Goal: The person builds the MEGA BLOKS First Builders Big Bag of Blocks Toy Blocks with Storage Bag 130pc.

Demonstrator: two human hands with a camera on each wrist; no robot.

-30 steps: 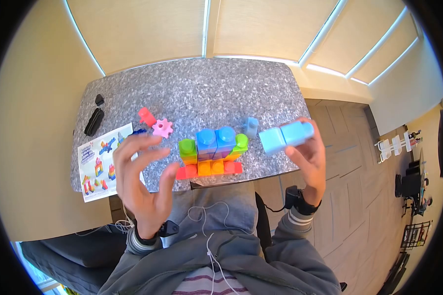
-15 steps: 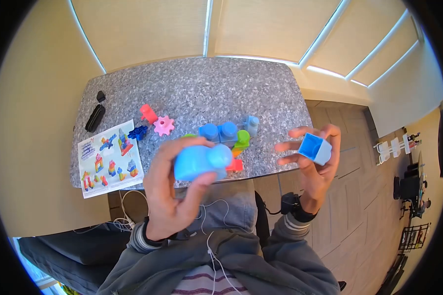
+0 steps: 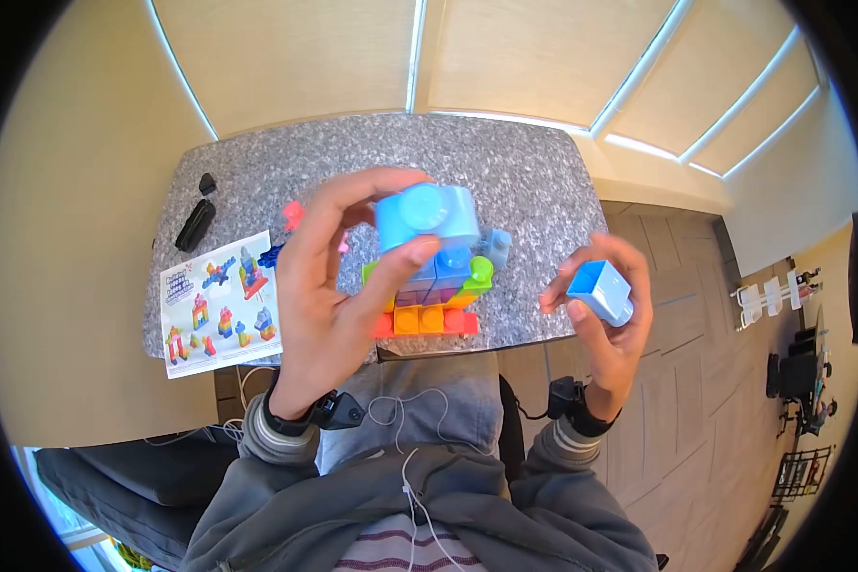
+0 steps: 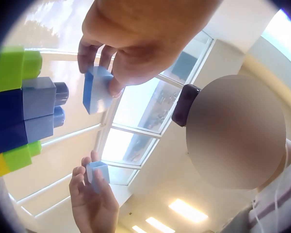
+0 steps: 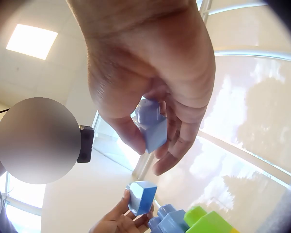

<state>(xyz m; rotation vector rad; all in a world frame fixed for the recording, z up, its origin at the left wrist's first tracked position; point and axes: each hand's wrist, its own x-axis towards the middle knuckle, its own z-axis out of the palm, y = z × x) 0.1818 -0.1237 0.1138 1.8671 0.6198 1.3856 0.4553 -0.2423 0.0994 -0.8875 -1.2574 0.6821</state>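
The left hand (image 3: 329, 286) pinches a light blue block (image 3: 427, 217) between thumb and fingers, held above the block structure (image 3: 429, 319). That structure stacks red, orange, purple, green and blue blocks near the table's front edge; the hand hides part of its left side. To the right, the right hand (image 3: 612, 334) grips another light blue block (image 3: 602, 291), its hollow end showing. The left wrist view shows the block (image 4: 97, 90) beside the structure's blue studs (image 4: 60, 104), apart from them. In the right wrist view, fingers surround the other block (image 5: 153, 126).
On the grey table (image 3: 505, 162) a pale blue block (image 3: 497, 246) stands right of the structure. A printed sheet (image 3: 221, 315) lies at the left, with a black case (image 3: 195, 225) behind it. A red piece (image 3: 294, 214) and a dark blue piece (image 3: 271, 255) are near the sheet.
The left hand, empty a second ago, now holds one light blue block and has moved it up over the structure. The two blocks formerly together in the right hand are separated.
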